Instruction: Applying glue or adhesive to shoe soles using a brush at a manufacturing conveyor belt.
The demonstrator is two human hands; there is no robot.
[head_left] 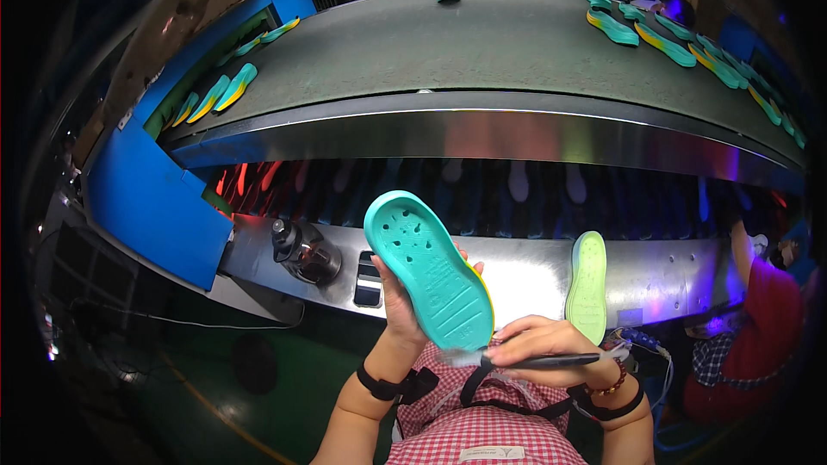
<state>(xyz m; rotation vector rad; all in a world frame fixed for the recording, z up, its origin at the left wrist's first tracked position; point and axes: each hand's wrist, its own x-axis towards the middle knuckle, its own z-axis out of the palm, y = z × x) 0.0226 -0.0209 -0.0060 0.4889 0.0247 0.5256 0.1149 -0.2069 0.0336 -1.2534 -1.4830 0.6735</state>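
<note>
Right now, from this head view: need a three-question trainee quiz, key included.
1. Which hand holds the black-handled brush?
2. True or false: the pale green shoe sole rests on the steel ledge.
3. Which sits farthest left in the picture? a) pale green shoe sole b) dark bottle c) black-handled brush

Key: 1. right hand; 2. true; 3. b

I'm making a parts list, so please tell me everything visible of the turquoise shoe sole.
The turquoise shoe sole looks like moulded foam, with yellow along its right edge. Small holes cluster at its rounded upper end; crosswise lines mark the lower end. It slants with its upper end leftward, gripped by the left hand at both edges. The right hand holds a brush at its lower end; contact is unclear.
</note>
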